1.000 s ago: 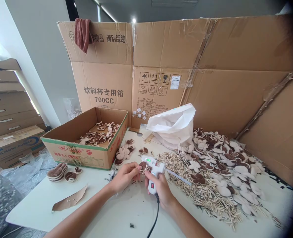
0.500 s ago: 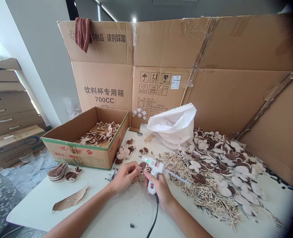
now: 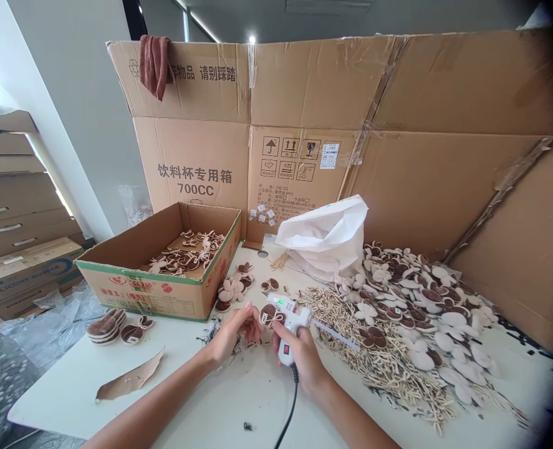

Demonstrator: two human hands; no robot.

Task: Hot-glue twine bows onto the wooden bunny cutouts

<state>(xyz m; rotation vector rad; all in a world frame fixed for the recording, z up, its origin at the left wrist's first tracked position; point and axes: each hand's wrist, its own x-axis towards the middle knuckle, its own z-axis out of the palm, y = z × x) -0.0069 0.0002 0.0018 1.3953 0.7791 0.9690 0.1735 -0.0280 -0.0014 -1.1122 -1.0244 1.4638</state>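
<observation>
My right hand [image 3: 304, 357] is wrapped round a white hot glue gun [image 3: 291, 319], which has a green light, a red switch and a glue stick at its back. Close to the nozzle is a brown flower-shaped fabric patch [image 3: 269, 313] with a cream cord bow and a small white label. Fingers of my right hand touch the patch at its lower edge. My left hand [image 3: 233, 333] is beside it on the left, thumb raised and fingers loosely curled, apart from the thumb. Whether its fingertips still touch the patch is hard to see.
A cardboard box [image 3: 152, 293] with bowed patches stands at back left. Cord pieces [image 3: 398, 368] and a heap of patches [image 3: 426, 299] lie right, near a white bag [image 3: 325, 240]. A patch stack [image 3: 106, 325] and torn cardboard [image 3: 131, 377] lie left. The gun's cable [image 3: 289, 408] runs towards me.
My left thumb has lifted off the patch and the hand has loosened, moving slightly left. The white label on the patch now shows. My right hand and the glue gun are nearly still.
</observation>
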